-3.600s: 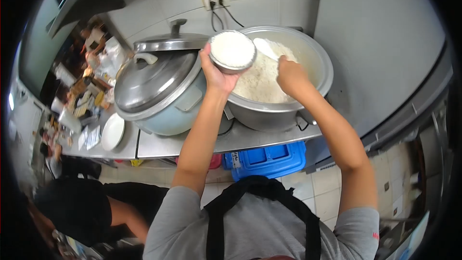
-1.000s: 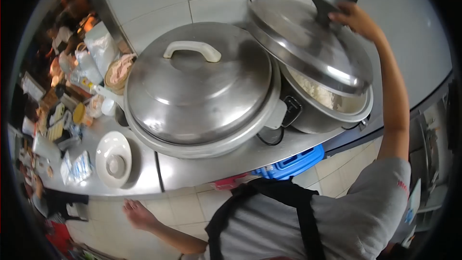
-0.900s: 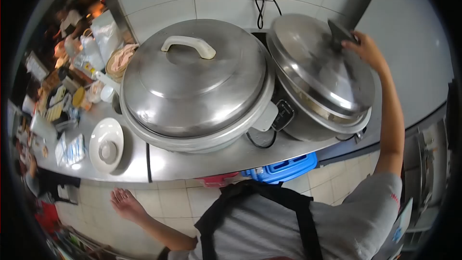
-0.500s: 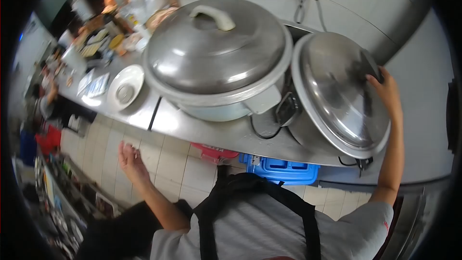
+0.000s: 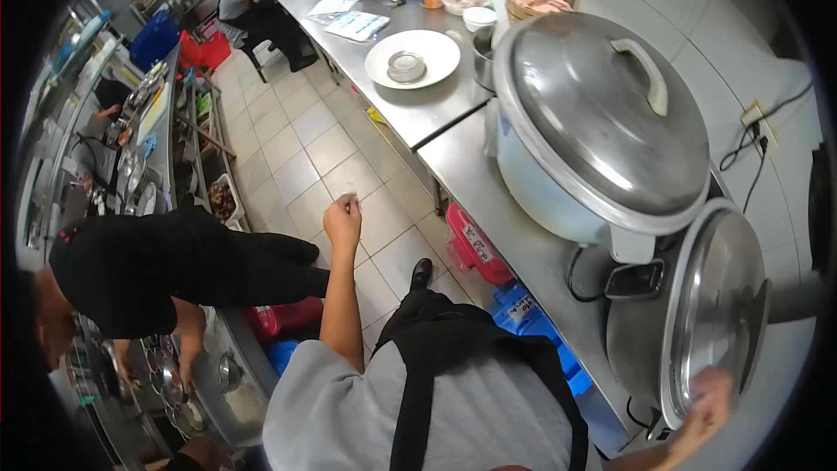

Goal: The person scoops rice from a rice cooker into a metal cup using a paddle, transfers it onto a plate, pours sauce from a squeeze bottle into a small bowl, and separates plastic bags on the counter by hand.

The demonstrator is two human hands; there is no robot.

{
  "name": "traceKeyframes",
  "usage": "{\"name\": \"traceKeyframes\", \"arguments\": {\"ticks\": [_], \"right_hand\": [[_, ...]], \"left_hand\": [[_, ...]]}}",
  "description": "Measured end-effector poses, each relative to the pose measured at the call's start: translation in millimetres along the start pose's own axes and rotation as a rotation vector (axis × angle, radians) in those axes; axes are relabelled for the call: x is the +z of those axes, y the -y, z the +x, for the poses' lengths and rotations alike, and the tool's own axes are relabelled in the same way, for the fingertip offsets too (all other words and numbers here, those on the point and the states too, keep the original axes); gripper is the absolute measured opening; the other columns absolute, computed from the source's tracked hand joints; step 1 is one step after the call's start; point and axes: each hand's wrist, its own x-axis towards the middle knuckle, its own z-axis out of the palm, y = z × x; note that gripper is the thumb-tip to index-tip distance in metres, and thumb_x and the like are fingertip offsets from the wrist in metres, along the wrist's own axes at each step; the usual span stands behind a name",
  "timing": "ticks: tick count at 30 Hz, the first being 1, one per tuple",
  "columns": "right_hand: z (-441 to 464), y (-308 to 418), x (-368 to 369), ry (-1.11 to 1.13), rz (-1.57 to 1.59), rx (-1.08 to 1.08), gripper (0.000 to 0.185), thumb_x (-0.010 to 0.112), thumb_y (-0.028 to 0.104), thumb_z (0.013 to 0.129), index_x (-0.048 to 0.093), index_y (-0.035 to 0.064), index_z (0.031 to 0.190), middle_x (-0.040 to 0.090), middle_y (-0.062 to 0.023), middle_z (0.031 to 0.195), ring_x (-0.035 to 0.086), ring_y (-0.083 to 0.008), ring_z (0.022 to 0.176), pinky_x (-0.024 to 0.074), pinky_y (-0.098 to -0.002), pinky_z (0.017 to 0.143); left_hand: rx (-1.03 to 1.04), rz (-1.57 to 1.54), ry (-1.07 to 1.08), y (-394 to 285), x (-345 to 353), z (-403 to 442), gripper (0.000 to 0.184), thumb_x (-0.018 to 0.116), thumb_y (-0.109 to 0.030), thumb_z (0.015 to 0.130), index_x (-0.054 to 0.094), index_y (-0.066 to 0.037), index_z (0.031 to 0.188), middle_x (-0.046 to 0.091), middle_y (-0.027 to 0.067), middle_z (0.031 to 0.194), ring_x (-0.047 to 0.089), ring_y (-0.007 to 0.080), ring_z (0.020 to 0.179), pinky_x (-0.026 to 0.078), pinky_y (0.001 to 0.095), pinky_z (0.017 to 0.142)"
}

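My left hand [image 5: 343, 220] is raised over the tiled floor, away from the counter, its fingers curled closed with nothing visible in them. My right hand [image 5: 710, 403] is smeared by motion beside the domed metal lid [image 5: 717, 296] of the nearer cooker [image 5: 641, 336]; I cannot tell whether it touches the lid. Beyond that stands a larger rice cooker [image 5: 549, 183], covered by a metal lid [image 5: 584, 113] with a pale handle. A white plate [image 5: 436, 70] holding a small round clear dish [image 5: 405, 67] lies farther along the counter.
The steel counter [image 5: 462, 139] runs away along the right wall. Red [image 5: 475, 244] and blue bins [image 5: 532, 318] sit beneath it. A person in black [image 5: 174, 270] bends over metal bowls at left, close to me. Another person [image 5: 253, 13] sits at the counter's far end.
My view has swung left, showing more floor and the co-workers. My right hand has come off the dark handle on the nearer lid and moved toward me. My left hand's fingers have curled in.
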Motion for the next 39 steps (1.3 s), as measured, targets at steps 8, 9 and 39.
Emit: {"name": "traceKeyframes", "arguments": {"ticks": [8,9,39], "right_hand": [[85.2,-23.3,343.7,0.707,0.564,0.489,0.025,0.054,0.003,0.081,0.057,0.0000,0.106,0.058,-0.0045,0.083,0.054,-0.0101,0.077,0.0426,-0.0214,0.069],[102.5,-21.7,373.7,0.784,0.667,0.461,0.030,0.054,0.006,0.083,0.052,0.0003,0.112,0.057,-0.0043,0.085,0.055,-0.0108,0.077,0.0427,-0.0218,0.069],[403.0,-68.3,780.5,0.208,1.157,0.955,0.055,0.051,-0.001,0.071,0.035,0.0000,0.123,0.048,-0.0130,0.115,0.054,-0.0256,0.098,0.0484,-0.0389,0.082]], "left_hand": [[0.662,0.224,-0.402,-15.8,-59.2,74.8,0.026,0.061,-0.034,0.071,0.070,-0.013,0.084,0.047,0.0178,0.117,0.049,0.0330,0.102,0.040,0.0409,0.086],[0.614,0.029,-0.380,-13.0,-66.8,95.9,0.028,0.061,-0.037,0.072,0.069,-0.012,0.082,0.049,0.0163,0.114,0.050,0.0319,0.100,0.041,0.0396,0.085],[0.371,-0.615,-0.538,-57.2,-332.7,538.2,0.033,0.057,-0.006,0.082,0.051,0.003,0.113,0.060,0.0084,0.093,0.055,0.0116,0.083,0.042,0.0232,0.078]]}}
